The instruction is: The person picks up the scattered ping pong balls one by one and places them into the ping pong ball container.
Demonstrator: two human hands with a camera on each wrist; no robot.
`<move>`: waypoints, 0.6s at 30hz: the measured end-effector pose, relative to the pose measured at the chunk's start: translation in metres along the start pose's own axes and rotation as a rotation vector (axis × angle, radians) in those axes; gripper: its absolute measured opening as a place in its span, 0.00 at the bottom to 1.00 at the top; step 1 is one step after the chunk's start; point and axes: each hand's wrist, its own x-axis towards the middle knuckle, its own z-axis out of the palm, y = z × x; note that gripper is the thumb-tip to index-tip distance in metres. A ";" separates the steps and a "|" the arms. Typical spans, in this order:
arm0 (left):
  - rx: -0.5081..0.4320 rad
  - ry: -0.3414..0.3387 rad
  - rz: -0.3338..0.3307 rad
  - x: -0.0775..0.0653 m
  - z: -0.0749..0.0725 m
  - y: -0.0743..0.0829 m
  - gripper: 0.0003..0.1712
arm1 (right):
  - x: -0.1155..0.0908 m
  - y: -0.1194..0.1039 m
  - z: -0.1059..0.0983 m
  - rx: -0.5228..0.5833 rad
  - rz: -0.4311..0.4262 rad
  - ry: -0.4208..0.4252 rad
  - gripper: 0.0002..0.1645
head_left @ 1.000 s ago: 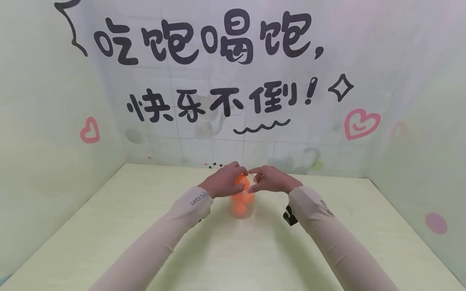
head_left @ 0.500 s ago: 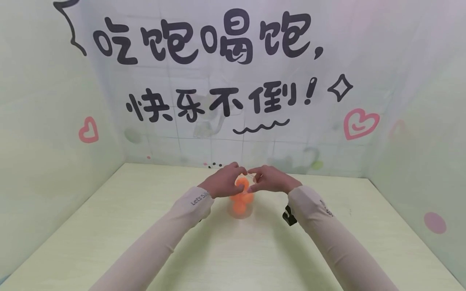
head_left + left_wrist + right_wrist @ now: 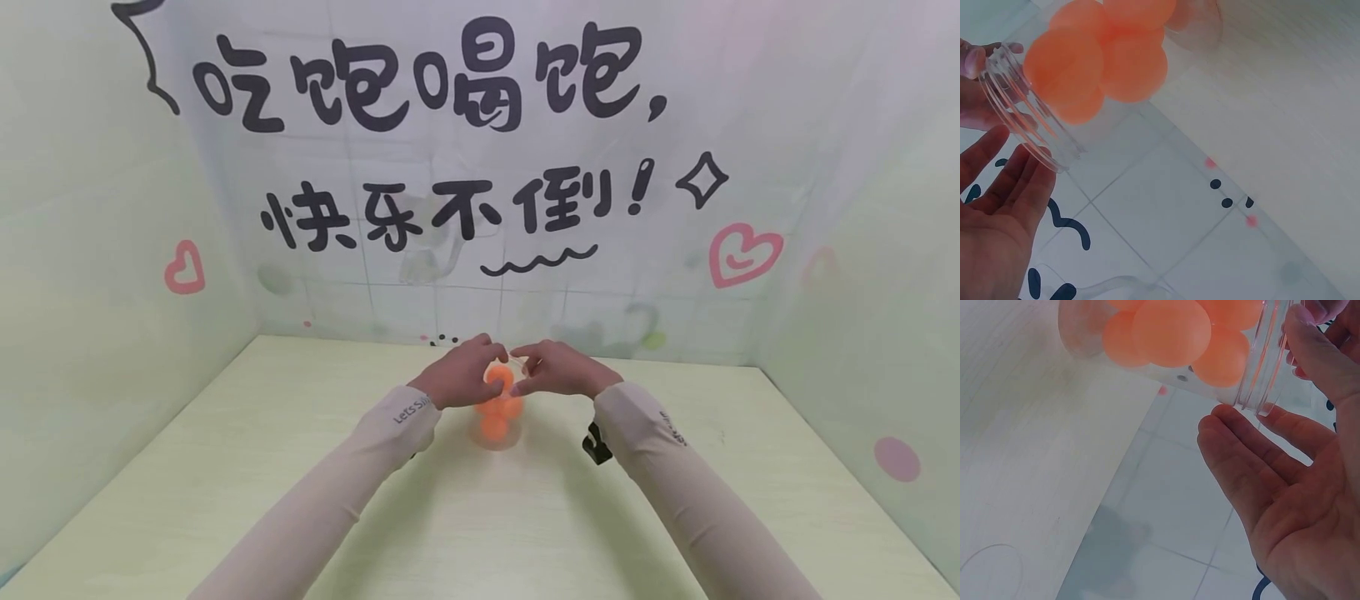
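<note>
A clear plastic jar (image 3: 497,442) with a ridged, threaded neck stands upright on the table, holding several orange balls (image 3: 495,425). At its neck, my left hand (image 3: 467,372) holds one side between thumb and fingers. Opposite it, my right hand (image 3: 558,369) grips the other side of the neck. The left wrist view shows the left fingertips (image 3: 1041,165) against the ridged neck (image 3: 1025,106). From the right wrist, the right fingers (image 3: 1229,419) reach the jar's neck (image 3: 1266,356) from below. I cannot tell whether a clear lid covers the mouth.
The pale wooden table (image 3: 495,533) extends around the jar. Behind it rises a printed back wall (image 3: 420,308), with side walls at left (image 3: 112,292) and right (image 3: 847,350). A black wrist-worn piece (image 3: 597,445) hangs beneath the right sleeve.
Both hands stay at the jar's neck. The jar stays in place, and the uppermost orange ball sits slightly lower than a second ago.
</note>
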 end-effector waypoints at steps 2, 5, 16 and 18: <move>-0.002 0.000 -0.002 0.000 0.000 0.000 0.19 | 0.001 0.000 0.000 0.007 0.004 -0.001 0.42; -0.005 0.002 0.000 0.000 0.000 -0.001 0.18 | 0.001 0.000 0.001 0.014 0.019 0.001 0.42; 0.003 0.020 0.004 -0.002 -0.004 -0.011 0.18 | 0.000 0.000 0.001 0.022 0.031 -0.001 0.42; 0.008 0.025 -0.014 -0.002 -0.006 -0.015 0.19 | 0.001 0.002 0.002 0.024 0.026 0.002 0.42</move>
